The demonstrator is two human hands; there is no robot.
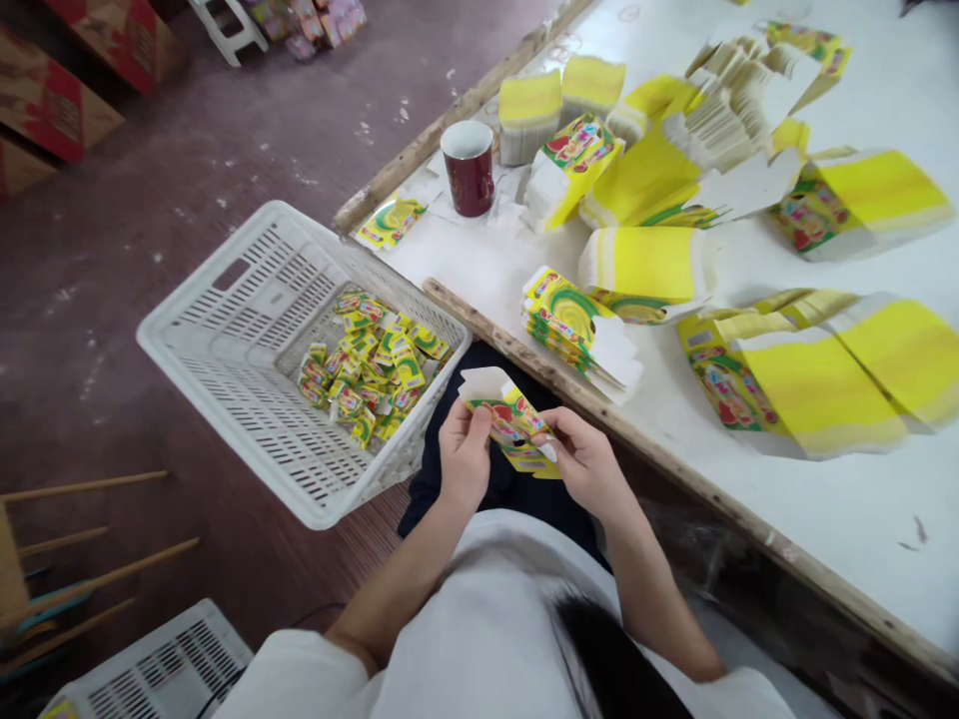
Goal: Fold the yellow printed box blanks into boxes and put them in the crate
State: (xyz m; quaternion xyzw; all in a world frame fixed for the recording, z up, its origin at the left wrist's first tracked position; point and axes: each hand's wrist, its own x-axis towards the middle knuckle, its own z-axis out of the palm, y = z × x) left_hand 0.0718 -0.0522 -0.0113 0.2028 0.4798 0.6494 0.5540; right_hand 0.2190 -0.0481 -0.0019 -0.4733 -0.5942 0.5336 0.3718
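Note:
Above my lap I hold a printed yellow and green carton [510,417], its white end flaps sticking out. My left hand [466,451] grips its left side, thumb on the printed face. On the right side, my right hand [586,461] pinches the carton near a small white flap. Just beyond, on the table, lies a stack of flat cartons [563,318] with white flaps. To my left stands a white plastic basket [225,345] holding many small yellow-green cartons [375,361].
A dark red mug [470,170] stands near the edge of the white table [846,529]. Bundles of flat yellow cartons [824,369] and a fanned pile [719,120] lie across it. Red-brown boxes [60,95] and a white stool [229,28] are on the floor.

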